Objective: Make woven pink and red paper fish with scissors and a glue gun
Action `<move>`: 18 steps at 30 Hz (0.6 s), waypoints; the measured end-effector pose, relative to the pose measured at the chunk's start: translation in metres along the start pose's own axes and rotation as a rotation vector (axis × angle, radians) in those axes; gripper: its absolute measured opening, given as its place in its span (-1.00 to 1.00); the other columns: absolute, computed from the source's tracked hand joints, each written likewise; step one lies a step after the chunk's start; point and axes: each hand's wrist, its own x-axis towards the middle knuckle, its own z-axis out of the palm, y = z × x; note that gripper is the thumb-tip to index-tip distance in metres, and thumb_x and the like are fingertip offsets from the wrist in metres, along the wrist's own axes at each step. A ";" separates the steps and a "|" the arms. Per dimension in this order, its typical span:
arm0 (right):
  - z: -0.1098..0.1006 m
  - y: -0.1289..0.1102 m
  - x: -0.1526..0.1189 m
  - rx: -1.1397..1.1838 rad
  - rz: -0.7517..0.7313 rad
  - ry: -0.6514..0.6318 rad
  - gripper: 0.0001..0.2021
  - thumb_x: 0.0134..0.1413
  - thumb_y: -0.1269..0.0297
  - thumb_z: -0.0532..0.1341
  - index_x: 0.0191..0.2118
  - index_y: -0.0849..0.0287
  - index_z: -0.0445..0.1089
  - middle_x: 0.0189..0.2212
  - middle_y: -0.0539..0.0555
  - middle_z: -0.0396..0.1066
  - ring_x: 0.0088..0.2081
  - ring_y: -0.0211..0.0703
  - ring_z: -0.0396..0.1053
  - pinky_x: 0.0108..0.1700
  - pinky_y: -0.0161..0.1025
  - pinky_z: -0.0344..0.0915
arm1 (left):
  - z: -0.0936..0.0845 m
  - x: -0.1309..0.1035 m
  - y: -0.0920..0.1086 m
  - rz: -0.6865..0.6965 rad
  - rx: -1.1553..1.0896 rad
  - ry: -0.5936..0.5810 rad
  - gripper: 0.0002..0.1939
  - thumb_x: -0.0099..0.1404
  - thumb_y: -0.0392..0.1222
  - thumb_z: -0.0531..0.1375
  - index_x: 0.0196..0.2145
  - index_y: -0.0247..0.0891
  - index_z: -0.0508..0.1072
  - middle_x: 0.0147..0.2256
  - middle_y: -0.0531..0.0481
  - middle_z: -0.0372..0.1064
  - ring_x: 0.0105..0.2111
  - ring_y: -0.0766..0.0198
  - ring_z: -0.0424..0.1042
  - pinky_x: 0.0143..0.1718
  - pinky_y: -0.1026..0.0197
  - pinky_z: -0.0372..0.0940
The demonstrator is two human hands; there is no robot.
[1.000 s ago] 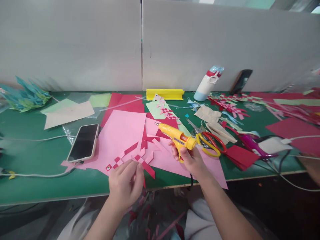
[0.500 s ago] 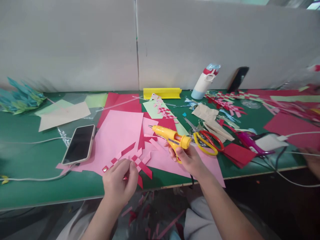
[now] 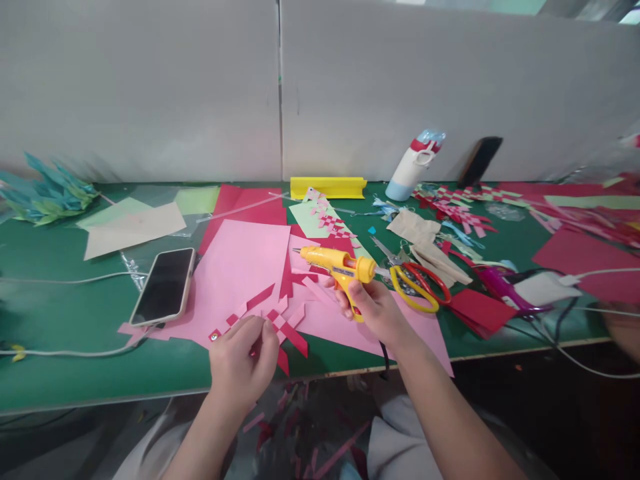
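My right hand (image 3: 375,310) is wrapped around the handle of a yellow hot glue gun (image 3: 337,261), whose metal nozzle points left over pink paper (image 3: 245,257). At the front of the table, my left hand (image 3: 245,357) is closed, its thumb pressed against curled fingers. Whatever may be in those fingers is hidden from view. Just behind the left hand lies a fish woven from red and pink paper strips (image 3: 280,321), with a googly eye at its left end; the hand covers part of its body.
Scissors (image 3: 420,287) with yellow and red handles lie right of the glue gun. A phone (image 3: 164,287) with a cable rests at left. Further back stand a bottle (image 3: 415,167) and a folded yellow paper (image 3: 327,188). Another person's blurred hand (image 3: 623,330) shows at the right edge.
The glue gun has tilted slightly to a more level pose and dipped a little. The whole view has shifted slightly; the left hand keeps its closed pose by the paper fish.
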 end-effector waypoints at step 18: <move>-0.045 -0.013 -0.003 -0.271 0.235 0.011 -0.39 0.00 -0.31 0.18 -0.31 0.28 0.41 -0.55 -0.05 0.17 -0.58 -0.38 0.15 -0.55 -0.36 0.12 | 0.000 0.000 -0.004 -0.018 0.032 -0.009 -0.64 0.27 -0.37 0.07 -0.64 -0.23 0.07 -0.69 0.20 -0.06 -0.70 0.50 -0.02 -0.65 0.36 -0.05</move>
